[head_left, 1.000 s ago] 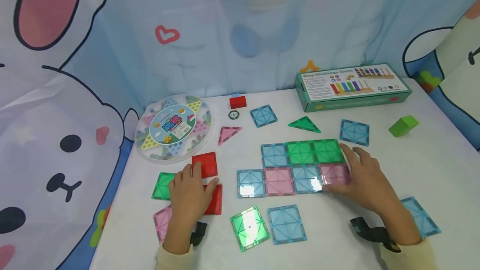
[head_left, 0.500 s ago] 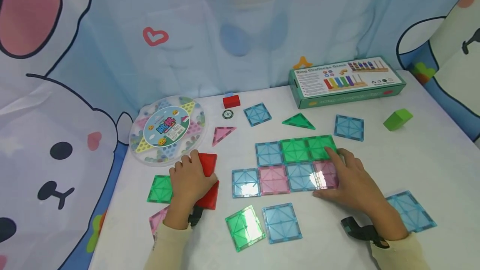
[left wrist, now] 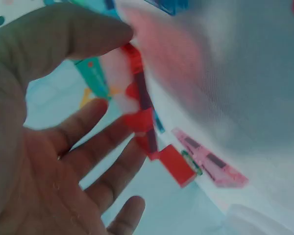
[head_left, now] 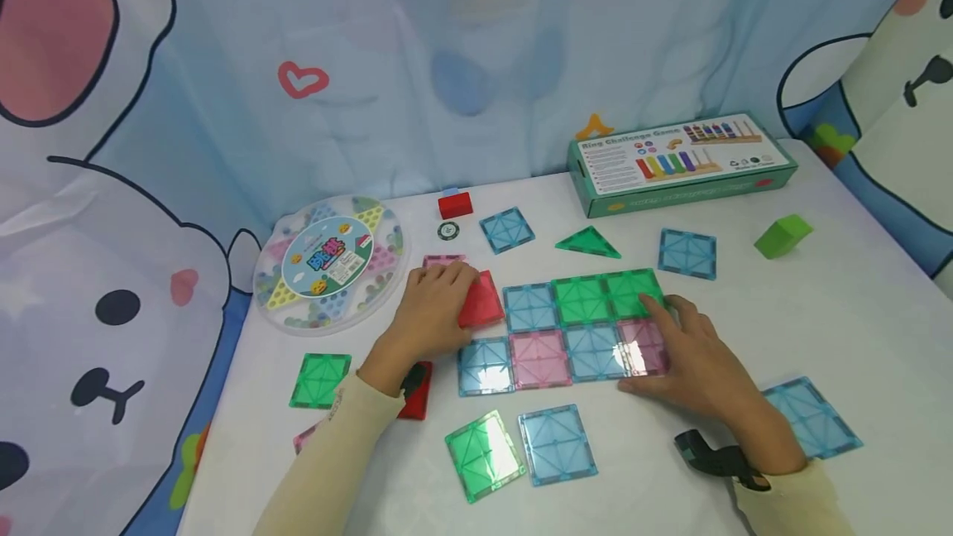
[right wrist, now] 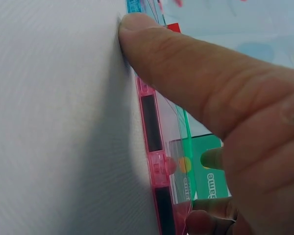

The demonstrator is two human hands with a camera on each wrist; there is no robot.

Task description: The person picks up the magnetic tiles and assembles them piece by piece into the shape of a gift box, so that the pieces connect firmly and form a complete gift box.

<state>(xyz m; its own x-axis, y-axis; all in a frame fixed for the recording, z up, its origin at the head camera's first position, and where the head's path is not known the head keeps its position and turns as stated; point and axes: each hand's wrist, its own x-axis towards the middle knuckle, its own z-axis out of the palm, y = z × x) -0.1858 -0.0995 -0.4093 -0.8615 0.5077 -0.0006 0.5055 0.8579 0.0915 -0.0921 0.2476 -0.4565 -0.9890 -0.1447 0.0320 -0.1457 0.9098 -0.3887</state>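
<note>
At ten o'clock from the magnetic tile block [head_left: 567, 336], I have the left hand [head_left: 432, 310] pinching a red square tile [head_left: 485, 301]; toward four, the right hand [head_left: 692, 366] grips the block.

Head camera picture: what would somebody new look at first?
Probably the two rows of blue, green and pink see-through square tiles in the middle of the white table, where the left hand holds a red tile by the upper row's left end and the right hand touches the right end. Next, perhaps, the big cartoon face on the backdrop at the left, and the green Ring Challenge Game box at the back right.
</note>
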